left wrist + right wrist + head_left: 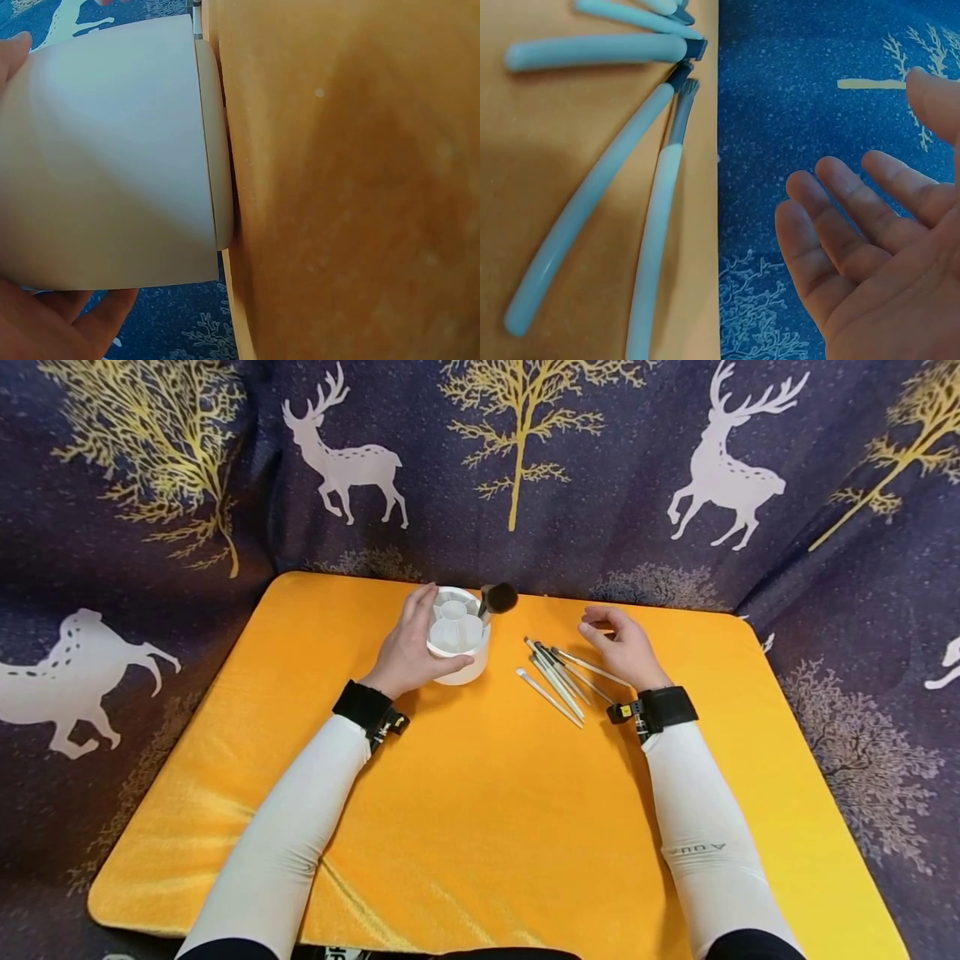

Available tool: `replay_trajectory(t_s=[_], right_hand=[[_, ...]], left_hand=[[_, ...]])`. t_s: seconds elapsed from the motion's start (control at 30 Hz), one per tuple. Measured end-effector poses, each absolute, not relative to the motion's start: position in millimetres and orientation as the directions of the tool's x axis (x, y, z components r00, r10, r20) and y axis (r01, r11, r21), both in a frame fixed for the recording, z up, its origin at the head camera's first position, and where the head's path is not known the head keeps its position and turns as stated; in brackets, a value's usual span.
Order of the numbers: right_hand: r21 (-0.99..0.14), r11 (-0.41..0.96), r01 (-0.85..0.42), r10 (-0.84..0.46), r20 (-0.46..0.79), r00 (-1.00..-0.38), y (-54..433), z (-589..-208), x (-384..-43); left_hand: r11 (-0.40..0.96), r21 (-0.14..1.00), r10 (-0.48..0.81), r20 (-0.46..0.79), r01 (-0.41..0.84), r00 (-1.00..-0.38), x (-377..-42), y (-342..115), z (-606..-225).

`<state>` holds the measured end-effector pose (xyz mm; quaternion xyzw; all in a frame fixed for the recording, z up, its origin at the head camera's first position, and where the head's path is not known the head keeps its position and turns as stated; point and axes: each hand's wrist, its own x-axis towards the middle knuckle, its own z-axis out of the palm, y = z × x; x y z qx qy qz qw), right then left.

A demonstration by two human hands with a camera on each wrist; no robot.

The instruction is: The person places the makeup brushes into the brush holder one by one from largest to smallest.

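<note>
My left hand [407,650] grips a white round brush holder [467,672], thumb across its near side and fingers round its far left side. Divided compartments show in its top. A large makeup brush with dark fluffy bristles [501,598] stands in the holder's right side, leaning outward. In the left wrist view the holder's smooth wall [112,157] fills much of the picture. My right hand [628,650] hovers with nothing in it, fingers loosely bent, just beyond several slim makeup brushes [553,678] lying on the table. Pale handles [592,202] and dark ferrules show in the right wrist view.
An orange cloth covers the table [480,827], with folds at its front left. Behind it hangs a dark curtain [600,460] printed with white deer and yellow trees, close to the table's back edge.
</note>
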<state>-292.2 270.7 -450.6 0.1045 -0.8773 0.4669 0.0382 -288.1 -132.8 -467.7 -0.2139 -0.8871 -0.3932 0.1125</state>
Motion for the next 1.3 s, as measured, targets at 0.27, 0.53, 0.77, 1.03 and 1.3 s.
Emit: replay_trajectory(t_s=[0.27,0.53,0.77,1.03,1.3], right_hand=[[-0.788,0.581,-0.201,-0.166,0.127,-0.978,276,-453,-293],[-0.752,0.621,-0.220,-0.218,0.104,-0.970,280,-455,-294],[-0.717,0.658,-0.232,-0.244,0.088,-0.966,280,-455,-293],[-0.699,0.677,-0.230,-0.255,0.070,-0.964,277,-458,-291],[-0.662,0.704,-0.258,-0.299,0.053,-0.953,269,-461,-291]], left_hand=[[0.602,0.643,0.293,0.374,0.473,-0.880,-289,-133,-468],[0.600,0.649,0.293,0.366,0.468,-0.883,-289,-134,-468],[0.599,0.645,0.293,0.374,0.474,-0.880,-290,-134,-469],[0.599,0.641,0.293,0.382,0.480,-0.876,-291,-134,-471],[0.598,0.641,0.294,0.384,0.482,-0.875,-290,-134,-470]])
